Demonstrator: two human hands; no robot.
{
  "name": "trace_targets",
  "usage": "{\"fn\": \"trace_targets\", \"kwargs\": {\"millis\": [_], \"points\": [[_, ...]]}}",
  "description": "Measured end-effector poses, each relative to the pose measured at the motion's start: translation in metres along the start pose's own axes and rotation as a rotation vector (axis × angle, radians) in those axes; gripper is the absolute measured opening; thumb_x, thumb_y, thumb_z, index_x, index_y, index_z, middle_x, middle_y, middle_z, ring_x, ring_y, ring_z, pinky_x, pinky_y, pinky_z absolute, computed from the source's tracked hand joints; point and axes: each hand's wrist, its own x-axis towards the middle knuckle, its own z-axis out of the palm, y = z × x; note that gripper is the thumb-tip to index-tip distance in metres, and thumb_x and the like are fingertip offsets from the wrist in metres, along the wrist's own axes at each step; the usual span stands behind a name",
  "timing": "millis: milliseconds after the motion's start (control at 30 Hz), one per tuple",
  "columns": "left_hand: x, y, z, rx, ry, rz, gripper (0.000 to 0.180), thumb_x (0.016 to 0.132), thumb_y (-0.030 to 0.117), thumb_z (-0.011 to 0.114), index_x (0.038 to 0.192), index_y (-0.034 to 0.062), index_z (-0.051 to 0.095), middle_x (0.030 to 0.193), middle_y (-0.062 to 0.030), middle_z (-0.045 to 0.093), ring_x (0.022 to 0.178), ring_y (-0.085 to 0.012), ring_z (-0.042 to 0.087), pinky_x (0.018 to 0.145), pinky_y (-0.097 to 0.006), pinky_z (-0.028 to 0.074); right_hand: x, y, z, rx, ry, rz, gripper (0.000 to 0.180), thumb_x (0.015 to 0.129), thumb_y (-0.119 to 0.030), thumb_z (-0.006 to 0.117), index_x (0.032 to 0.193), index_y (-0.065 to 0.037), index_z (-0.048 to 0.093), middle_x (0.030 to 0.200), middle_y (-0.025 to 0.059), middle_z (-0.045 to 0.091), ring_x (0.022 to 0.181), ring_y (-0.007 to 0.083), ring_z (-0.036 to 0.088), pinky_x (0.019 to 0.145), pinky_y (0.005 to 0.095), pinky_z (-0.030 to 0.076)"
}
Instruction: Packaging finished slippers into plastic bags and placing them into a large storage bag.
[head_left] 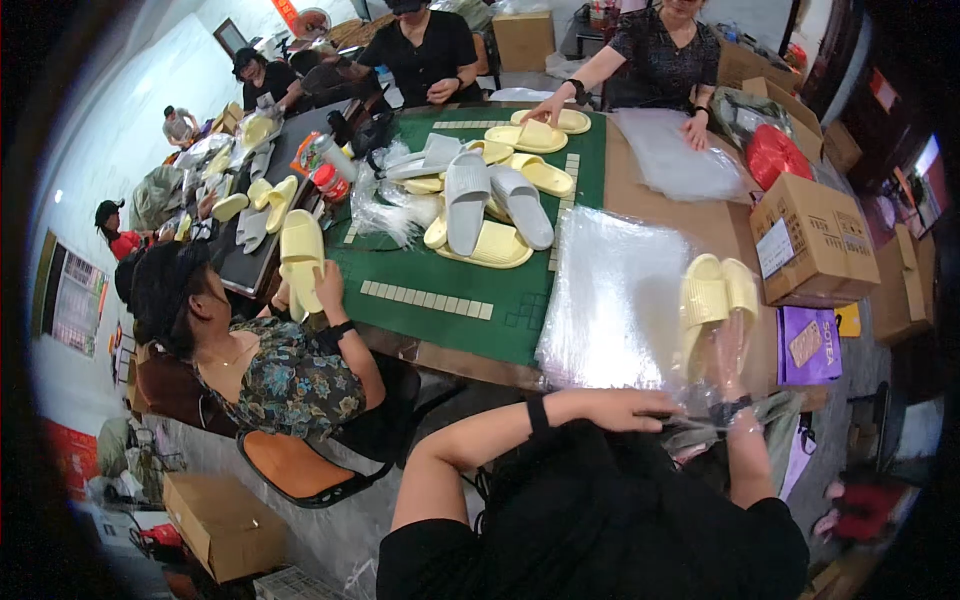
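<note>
At the right of the table lies a pair of pale yellow slippers (705, 297), side by side with toes pointing away from me. Clear plastic wraps around them and my right wrist; it looks like a clear plastic bag (690, 385). Inside that plastic, my right hand (732, 350) grips the heel end of the slippers, its fingers partly veiled by glare. My left hand (638, 408) is at the near edge of the bag, fingertips closed on its rim. Just left of the slippers is a stack of flat clear bags (615, 300).
Yellow and grey slippers (467, 205) are heaped on the green mat (400, 318). A cardboard box (815, 240) and purple bag (808, 345) stand at the right. Co-workers sit around; one at left holds a yellow slipper (301, 245). More clear bags (675, 150) lie at the far right.
</note>
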Motion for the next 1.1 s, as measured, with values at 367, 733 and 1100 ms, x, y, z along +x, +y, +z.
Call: {"fn": "trace_targets", "kwargs": {"millis": [367, 733, 1100], "points": [[-0.095, -0.086, -0.047, -0.098, 0.622, -0.534, 0.044, 0.086, 0.023, 0.053, 0.126, 0.0053, 0.044, 0.121, -0.0219, 0.048, 0.110, -0.0320, 0.048, 0.092, -0.036, 0.039, -0.106, 0.110, 0.020, 0.262, -0.549, 0.486, 0.045, 0.081, -0.019, 0.052, 0.125, -0.011, 0.044, 0.124, 0.0219, 0.044, 0.117, 0.0336, 0.040, 0.098, 0.0413, 0.032], [-0.209, -0.218, -0.178, -0.139, 1.466, -0.778, 0.064, 0.084, 0.027, 0.057, 0.131, -0.0053, 0.028, 0.128, -0.0267, 0.038, 0.121, -0.0370, 0.035, 0.100, -0.038, 0.030, -0.129, -0.119, -0.059, 0.166, -0.452, 0.445, 0.039, 0.083, -0.013, 0.052, 0.118, 0.000, 0.042, 0.110, 0.0208, 0.047, 0.101, 0.0382, 0.045, 0.084, 0.0463, 0.038], [-0.198, -0.224, -0.276, 0.001, 1.568, -1.354, 0.099, 0.069, 0.049, 0.067, 0.139, 0.0040, 0.011, 0.138, -0.0225, 0.026, 0.128, -0.0350, 0.025, 0.104, -0.047, 0.020, -0.110, -0.161, -0.095, 0.350, -0.362, 0.447, 0.015, 0.081, -0.004, 0.053, 0.095, 0.001, 0.052, 0.099, 0.0156, 0.049, 0.093, 0.0340, 0.046, 0.079, 0.0432, 0.038]]}}
